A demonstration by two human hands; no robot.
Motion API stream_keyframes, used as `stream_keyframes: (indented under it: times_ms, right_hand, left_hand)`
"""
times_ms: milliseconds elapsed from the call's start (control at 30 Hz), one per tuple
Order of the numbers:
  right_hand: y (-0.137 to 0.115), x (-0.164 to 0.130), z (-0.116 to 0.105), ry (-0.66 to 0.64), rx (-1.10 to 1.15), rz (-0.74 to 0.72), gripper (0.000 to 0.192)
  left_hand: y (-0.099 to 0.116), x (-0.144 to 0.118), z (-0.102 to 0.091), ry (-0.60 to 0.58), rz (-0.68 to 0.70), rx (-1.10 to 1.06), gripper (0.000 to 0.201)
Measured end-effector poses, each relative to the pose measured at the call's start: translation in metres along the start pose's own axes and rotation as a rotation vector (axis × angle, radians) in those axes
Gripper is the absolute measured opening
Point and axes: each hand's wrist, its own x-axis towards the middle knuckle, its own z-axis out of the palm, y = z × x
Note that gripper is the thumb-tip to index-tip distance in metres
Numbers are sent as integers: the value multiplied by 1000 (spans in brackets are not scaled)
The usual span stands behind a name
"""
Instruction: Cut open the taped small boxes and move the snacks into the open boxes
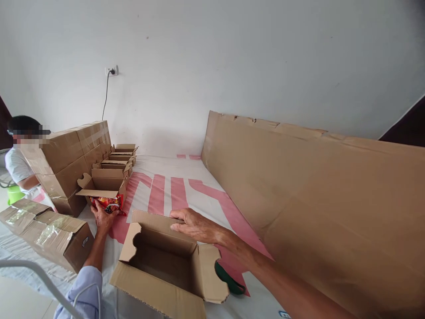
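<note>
**A:** Report the scene, largest item first.

**B:** I see a large cardboard sheet (pixel 318 212) leaning along the right side, on a white floor cover with pink lettering (pixel 166 190). At the left, a stack of sealed cartons (pixel 66 159) stands against the wall, with a row of small open boxes (pixel 116 164) just beside it. Two taped cartons (pixel 46 235) lie in the lower left corner. A person in a white shirt (pixel 18 166) sits behind the stack.

**A:** Location of the open box?

**B:** The open box (pixel 162 261) sits on the cover directly ahead, flaps up, interior dark. I cannot tell whether anything lies inside. A green object (pixel 229 281) shows partly behind its right flap.

**A:** Hand status?

**B:** My right hand (pixel 194 226) rests flat on the far rim of the open box, fingers extended, gripping nothing. My left hand (pixel 102 217) closes around a red packet (pixel 108 204), held at the mouth of the nearest small box in the row.
</note>
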Motion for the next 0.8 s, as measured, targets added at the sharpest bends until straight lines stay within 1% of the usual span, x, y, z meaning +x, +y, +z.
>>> stream_keyframes:
  times_ms: [100,200,267,367,467,600,700,800]
  right_hand:
    - [8,-2,0,0,23,10,33]
    - [11,-3,0,-10,36,20,34]
    - [10,-4,-1,-10,44,22,34]
    - [7,-7,-3,-14,58,39,34]
    - [6,-7,-4,-18,62,51,34]
    - [11,-7,-4,-24,80,57,33]
    - [15,-8,-4,-19,92,69,32]
    - [16,-11,-3,-6,94,73,31]
  left_hand:
    - [-2,12,-1,36,-6,-3,126]
    - [-1,26,5,27,30,-10,130]
    - [1,36,11,16,36,-8,133]
    - [5,52,25,-5,-5,27,135]
    - [10,68,41,-23,-36,58,133]
    - [19,87,60,-51,-37,80,131]
    - [24,101,68,-78,-64,117,131]
    - [29,114,71,-107,-120,167,129]
